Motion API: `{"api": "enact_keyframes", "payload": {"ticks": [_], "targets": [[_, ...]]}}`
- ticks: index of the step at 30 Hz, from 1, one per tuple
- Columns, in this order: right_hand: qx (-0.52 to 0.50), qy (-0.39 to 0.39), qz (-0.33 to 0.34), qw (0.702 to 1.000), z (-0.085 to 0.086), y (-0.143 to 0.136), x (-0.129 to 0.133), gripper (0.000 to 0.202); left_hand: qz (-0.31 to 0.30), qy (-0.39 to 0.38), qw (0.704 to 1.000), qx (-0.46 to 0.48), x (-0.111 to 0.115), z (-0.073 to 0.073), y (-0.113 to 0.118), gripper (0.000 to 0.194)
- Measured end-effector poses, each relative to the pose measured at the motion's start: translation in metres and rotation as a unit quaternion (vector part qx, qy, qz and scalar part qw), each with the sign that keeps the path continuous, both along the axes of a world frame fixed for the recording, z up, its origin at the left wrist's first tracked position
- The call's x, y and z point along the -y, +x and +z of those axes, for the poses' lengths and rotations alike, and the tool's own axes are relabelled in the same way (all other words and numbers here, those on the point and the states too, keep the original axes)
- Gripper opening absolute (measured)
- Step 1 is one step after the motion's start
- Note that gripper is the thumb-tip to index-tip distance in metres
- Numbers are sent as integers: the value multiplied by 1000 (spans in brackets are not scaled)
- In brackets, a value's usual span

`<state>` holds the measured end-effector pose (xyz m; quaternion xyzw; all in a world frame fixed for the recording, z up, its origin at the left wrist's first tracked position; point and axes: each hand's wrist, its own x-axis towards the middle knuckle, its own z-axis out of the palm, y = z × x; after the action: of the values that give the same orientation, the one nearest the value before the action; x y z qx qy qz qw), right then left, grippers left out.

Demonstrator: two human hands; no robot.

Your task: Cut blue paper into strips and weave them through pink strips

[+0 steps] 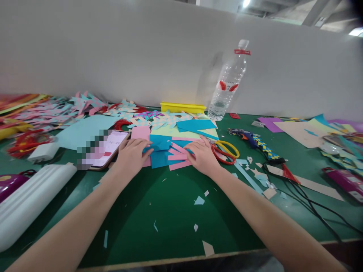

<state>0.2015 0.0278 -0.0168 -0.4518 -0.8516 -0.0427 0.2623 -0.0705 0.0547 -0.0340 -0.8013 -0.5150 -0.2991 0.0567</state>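
My left hand (133,152) rests at the left side of a small spread of coloured paper, its thumb and forefinger a little apart at the edge of a blue paper piece (160,159). Under and beside those fingers lies pink paper (141,132). Several narrow pink paper strips (179,157) fan out leftward from my right hand (203,155), whose fingers close on their right ends. Pale yellow paper (163,131) and a larger blue sheet (195,125) lie just behind. Red and yellow handled scissors (227,152) lie beside my right hand, their blades hidden.
A phone (112,149), white adapter (44,152) and long white object (36,200) lie left. A tilted water bottle (228,87) leans on the grey partition, near a yellow bar (183,108). Right are a patterned cord (263,145), black cables (309,200) and paper scraps (270,193).
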Motion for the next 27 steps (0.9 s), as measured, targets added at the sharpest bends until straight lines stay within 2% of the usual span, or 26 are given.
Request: {"api": "enact_keyframes", "payload": {"ticks": [5,9,15,19,22,24,25,27], "targets": [[-17,-3,6,1000,-3,1,0,21,-16,-8,999,-43,-3,-8,-4,21],[-24,-6,15,1000,-4,1,0,20,-33,-11,998,-47,1,-2,-4,23],[-27,-2,6,1000,-3,1,-1,22,-24,7,998,-54,6,5,-1,25],[-33,3,10,999,-4,0,-1,21,-28,17,999,7,8,10,4,23],[-43,13,10,999,-6,0,-2,22,-12,-24,991,131,13,18,11,23],[-45,15,8,999,-7,0,-3,23,-13,-120,956,267,16,23,16,28],[-45,14,7,999,-7,0,-3,24,-7,-167,920,355,18,25,18,29],[-50,16,4,999,-6,0,-3,25,-49,-233,811,535,18,28,21,29]]}}
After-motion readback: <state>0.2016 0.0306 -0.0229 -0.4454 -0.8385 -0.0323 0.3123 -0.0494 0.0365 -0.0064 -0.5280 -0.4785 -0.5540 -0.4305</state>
